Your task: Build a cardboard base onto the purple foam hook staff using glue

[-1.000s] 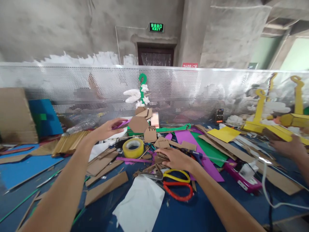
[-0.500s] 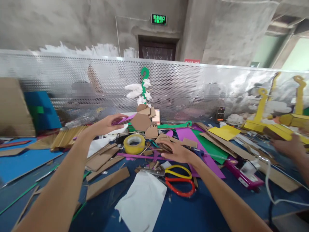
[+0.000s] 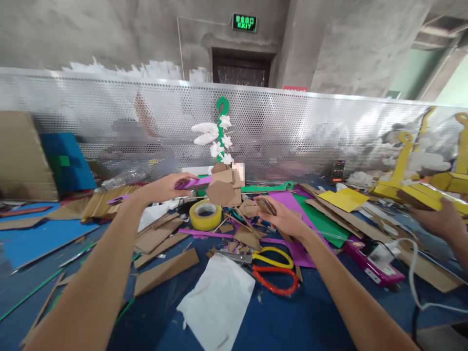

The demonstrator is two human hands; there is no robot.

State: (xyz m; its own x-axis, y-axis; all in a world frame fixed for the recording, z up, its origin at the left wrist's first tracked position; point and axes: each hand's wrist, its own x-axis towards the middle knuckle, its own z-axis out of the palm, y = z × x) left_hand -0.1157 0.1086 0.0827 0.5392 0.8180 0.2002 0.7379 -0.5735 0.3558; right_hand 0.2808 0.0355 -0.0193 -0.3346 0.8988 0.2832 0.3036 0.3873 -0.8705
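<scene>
At centre left, my left hand [image 3: 171, 189] has its fingers closed round the end of a purple sheet piece [image 3: 197, 182]. My right hand [image 3: 287, 217] is closed on small brown cardboard pieces [image 3: 266, 205]; how many cannot be told. Between the hands is a brown cardboard hexagon [image 3: 221, 193], in front of more cardboard parts. Behind these stands a green hooked stem [image 3: 222, 109] with white flowers [image 3: 226, 141] and white wing-like shapes [image 3: 204, 132]. Below lie a yellow tape roll [image 3: 205, 215], scissors with yellow and red handles [image 3: 275, 275] and a loose cardboard piece [image 3: 248, 238].
Cardboard scraps [image 3: 166, 270] and a white paper sheet [image 3: 217, 302] litter the blue table. A purple power strip [image 3: 376, 268] with a white cable lies right. Another person's hand [image 3: 440, 222] holds a yellow piece [image 3: 426, 197] at far right. A perforated metal screen [image 3: 285, 136] stands behind.
My right hand has lifted up and to the right with its cardboard pieces, baring cardboard on the table. The hexagon group between the hands looks shifted and tilted. My left hand stays on the purple piece.
</scene>
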